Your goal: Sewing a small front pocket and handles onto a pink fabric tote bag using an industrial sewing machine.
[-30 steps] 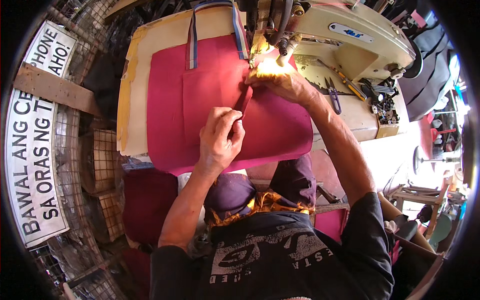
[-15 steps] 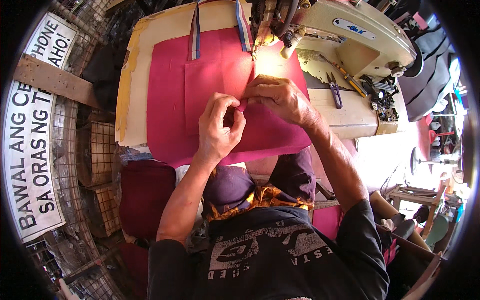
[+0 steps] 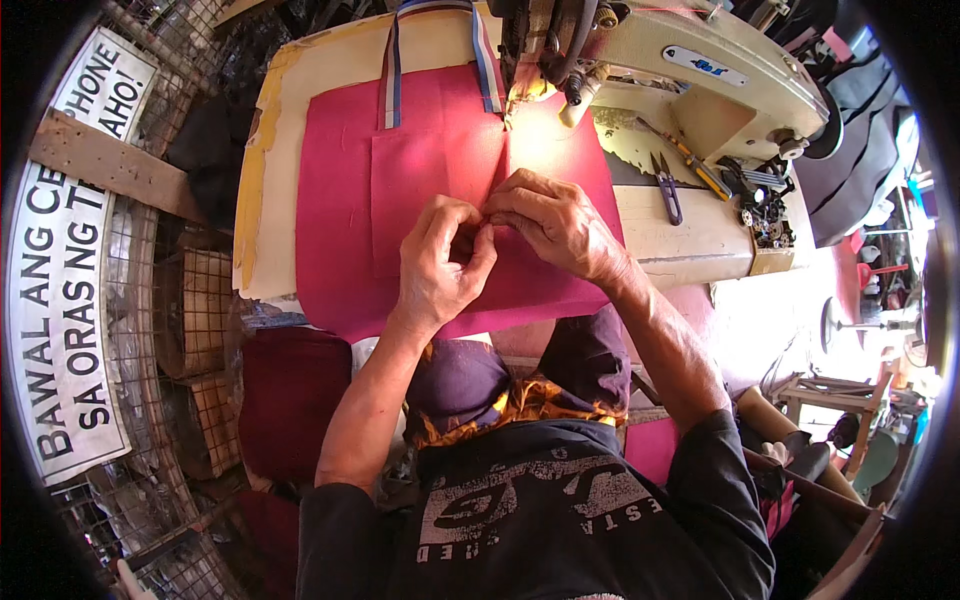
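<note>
Pinching a fold of red cloth (image 3: pixel 340 205) near its middle with left hand (image 3: pixel 440 260) and right hand (image 3: pixel 558 225) together. Spread over a pale board (image 3: pixel 267 190), reaching under the sewing machine (image 3: pixel 640 55) at far right, with a striped strap (image 3: pixel 390 82) at the far edge. Flanked on the right by scissors (image 3: pixel 667 190) and a yellow cutter (image 3: pixel 715 182).

Cream table (image 3: pixel 264 230) under pink fabric (image 3: pixel 340 220), sewing machine (image 3: pixel 725 82), snips (image 3: pixel 667 190) and yellow-handled tool (image 3: pixel 711 177).
</note>
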Demonstrator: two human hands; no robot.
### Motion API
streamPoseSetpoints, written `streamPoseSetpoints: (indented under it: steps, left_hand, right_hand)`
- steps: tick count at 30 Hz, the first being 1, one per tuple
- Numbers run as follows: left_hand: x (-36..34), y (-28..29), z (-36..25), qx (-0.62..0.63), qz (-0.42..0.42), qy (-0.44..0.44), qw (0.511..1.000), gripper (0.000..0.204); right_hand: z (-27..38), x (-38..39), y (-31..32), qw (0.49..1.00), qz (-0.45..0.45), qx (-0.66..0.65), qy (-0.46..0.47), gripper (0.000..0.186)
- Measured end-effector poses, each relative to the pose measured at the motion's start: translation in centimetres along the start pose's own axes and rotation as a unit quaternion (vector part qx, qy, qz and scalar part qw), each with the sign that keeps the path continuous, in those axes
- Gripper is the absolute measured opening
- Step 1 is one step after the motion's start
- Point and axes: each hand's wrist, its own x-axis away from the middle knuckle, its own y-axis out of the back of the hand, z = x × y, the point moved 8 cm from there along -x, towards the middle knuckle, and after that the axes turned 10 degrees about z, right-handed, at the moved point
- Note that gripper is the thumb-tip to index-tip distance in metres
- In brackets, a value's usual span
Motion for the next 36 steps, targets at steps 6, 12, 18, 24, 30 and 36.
streamPoseSetpoints:
  steps: [6, 12, 18, 24, 30, 36]
  left_hand:
    - [-0.3, -0.7, -1.1, 0.042, 0.056, -0.056, 0.996, 0.019]
    - [-1.0, -2.4, -1.3, -0.033, 0.186, -0.08, 0.979, 0.013]
    - [-1.3, -2.0, 1.4, 0.083, 0.174, 0.067, 0.979, 0.02]
    - [-2.4, -2.2, 2.3, 0.016, 0.196, 0.08, 0.977, 0.029]
    - [-5.1, -4.7, 3.0, -0.18, 0.311, 0.002, 0.933, 0.037]
    - [-7.7, -5.1, 4.1, -0.205, 0.339, -0.174, 0.901, 0.037]
  right_hand:
    - [2.5, 1.4, 0.5, 0.976, 0.005, 0.192, 0.102, 0.028]
    - [2.7, 4.7, -1.0, 0.946, 0.002, 0.318, 0.067, 0.039]
    - [2.5, 5.8, -1.4, 0.958, -0.02, 0.285, 0.028, 0.039]
    - [2.6, 6.5, -1.9, 0.959, -0.043, 0.279, 0.002, 0.038]
    - [2.3, 6.8, -1.7, 0.965, -0.091, 0.244, -0.014, 0.03]
    - [2.4, 6.5, -1.3, 0.965, -0.113, 0.236, -0.012, 0.025]
